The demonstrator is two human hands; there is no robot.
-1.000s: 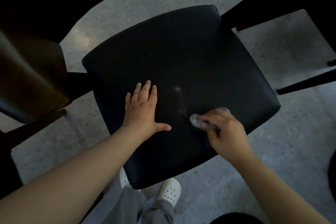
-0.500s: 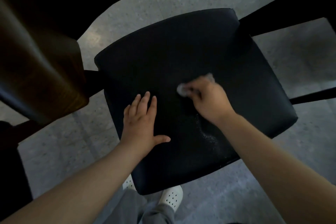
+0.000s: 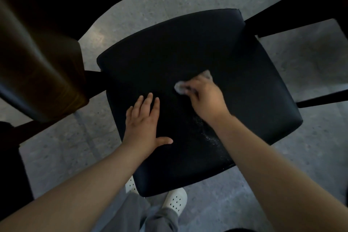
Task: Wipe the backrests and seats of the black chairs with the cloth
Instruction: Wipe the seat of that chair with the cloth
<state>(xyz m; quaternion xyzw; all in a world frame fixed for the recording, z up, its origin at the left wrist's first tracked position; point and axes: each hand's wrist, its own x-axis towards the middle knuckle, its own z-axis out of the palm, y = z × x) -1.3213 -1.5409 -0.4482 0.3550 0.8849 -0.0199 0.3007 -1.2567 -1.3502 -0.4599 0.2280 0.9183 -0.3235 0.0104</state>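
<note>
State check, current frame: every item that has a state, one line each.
seat: level, both hands on it, white specks on its near part beside the right forearm.
cloth: bunched, pressed on the seat at mid-seat.
right hand: fingers curled round the cloth.
left hand: flat, fingers straight, resting on the seat.

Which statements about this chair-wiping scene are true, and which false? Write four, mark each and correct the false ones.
1. The right hand holds the cloth against the black seat. True.
2. The left hand grips a spray bottle. False: it lies flat on the seat, fingers straight, holding nothing.
3. Near the right wrist, the seat carries pale specks. True.
4. The person is barefoot. False: white perforated shoes show below the seat's near edge.
</note>
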